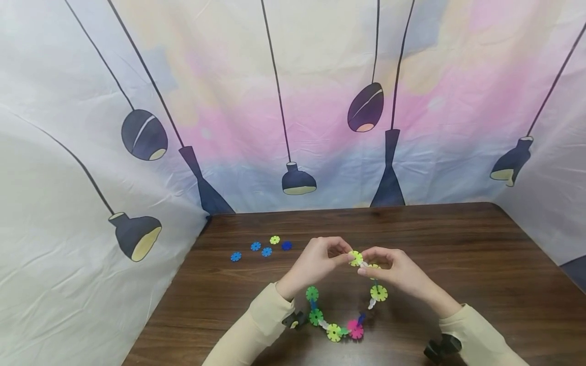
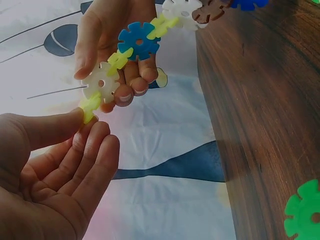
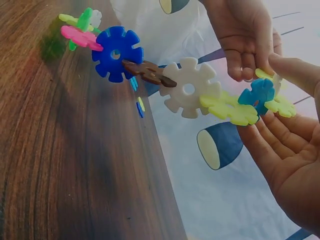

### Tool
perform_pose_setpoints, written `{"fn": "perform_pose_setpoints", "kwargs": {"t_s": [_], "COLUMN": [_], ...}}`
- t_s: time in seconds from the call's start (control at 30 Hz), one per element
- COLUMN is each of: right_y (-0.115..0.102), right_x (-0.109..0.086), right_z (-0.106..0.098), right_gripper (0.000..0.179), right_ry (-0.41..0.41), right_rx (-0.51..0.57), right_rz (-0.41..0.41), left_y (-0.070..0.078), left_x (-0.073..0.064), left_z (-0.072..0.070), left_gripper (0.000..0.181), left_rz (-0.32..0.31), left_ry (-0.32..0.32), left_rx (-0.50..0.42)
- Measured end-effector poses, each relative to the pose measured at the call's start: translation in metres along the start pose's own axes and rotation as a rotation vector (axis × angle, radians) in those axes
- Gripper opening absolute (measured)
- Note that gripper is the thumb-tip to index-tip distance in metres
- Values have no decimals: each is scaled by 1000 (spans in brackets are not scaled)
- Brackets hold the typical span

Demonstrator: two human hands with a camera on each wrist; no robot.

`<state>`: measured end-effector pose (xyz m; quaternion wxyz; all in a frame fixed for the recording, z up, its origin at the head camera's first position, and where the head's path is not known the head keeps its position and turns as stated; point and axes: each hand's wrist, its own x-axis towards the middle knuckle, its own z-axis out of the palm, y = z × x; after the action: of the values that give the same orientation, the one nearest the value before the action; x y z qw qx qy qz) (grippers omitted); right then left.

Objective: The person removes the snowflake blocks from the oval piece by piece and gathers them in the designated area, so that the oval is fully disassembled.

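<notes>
A chain of slotted plastic snowflake discs in green, blue, white, yellow, pink and brown curves between the hands and the table. My left hand (image 1: 316,262) pinches a yellow disc (image 1: 355,258) at the raised end between thumb and fingertips. Joined to that disc is a white disc (image 2: 101,84), which my right hand (image 1: 405,272) holds between thumb and fingers. Beyond it hang a light blue disc (image 2: 139,42) and another white disc (image 3: 188,88). A dark blue disc (image 3: 117,54) and a pink disc (image 1: 355,329) follow. At the other end, a green disc (image 1: 312,293) lies near my left wrist.
On the wooden table (image 1: 458,244), several loose discs lie at the back left, among them a yellow disc (image 1: 274,240) and a dark blue disc (image 1: 286,245). A curtain (image 1: 320,142) printed with lamps hangs behind the table's back edge.
</notes>
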<state>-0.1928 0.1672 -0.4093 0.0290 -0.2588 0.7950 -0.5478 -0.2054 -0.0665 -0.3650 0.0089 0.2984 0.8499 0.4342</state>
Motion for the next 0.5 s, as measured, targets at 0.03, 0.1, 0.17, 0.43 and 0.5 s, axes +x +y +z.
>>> {"fn": "perform_pose_setpoints", "kwargs": {"t_s": [0.03,0.1,0.17,0.43,0.5], "right_y": [0,-1,-1,-5,-6], "right_x": [0,-1,-1,0,1], "right_z": [0,1,3,9,10], "right_gripper": [31,30,30,30,30], "right_ry": [3,8,12,80,103], "right_rx": [-2,-6,-12,-27,-25], "right_rz": [1,2,-1,-18,-18], "left_y": [0,0,0,1,1], "left_x": [0,-2,-3,-7,-8], "left_z": [0,0,0,0,0], "left_gripper": [7,7,7,6,6], "left_rz": [5,16,22,81,115], "left_ry": [4,12,21,75,95], "left_rx": [1,4,3,30,53]}}
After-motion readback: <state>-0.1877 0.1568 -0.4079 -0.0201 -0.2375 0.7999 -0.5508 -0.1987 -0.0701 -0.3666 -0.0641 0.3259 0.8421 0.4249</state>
